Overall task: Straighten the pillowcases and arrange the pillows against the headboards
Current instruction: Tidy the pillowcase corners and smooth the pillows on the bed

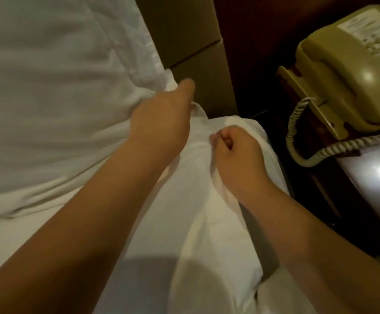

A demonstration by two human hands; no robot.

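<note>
A large white pillow (48,75) fills the upper left and leans toward the tan padded headboard (184,37). A second white pillow in a loose pillowcase (202,200) lies along the bed's right edge. My left hand (162,123) rests on the corner where the two pillows meet, its fingers tucked into the cloth and partly hidden. My right hand (236,155) is closed in a fist, pinching a fold of the lower pillowcase near its top end.
A dark wooden nightstand (320,177) stands close to the right of the bed. A beige corded telephone (352,71) sits on it, its coiled cord (315,152) hanging toward the bed. White bed sheet (26,234) shows at lower left.
</note>
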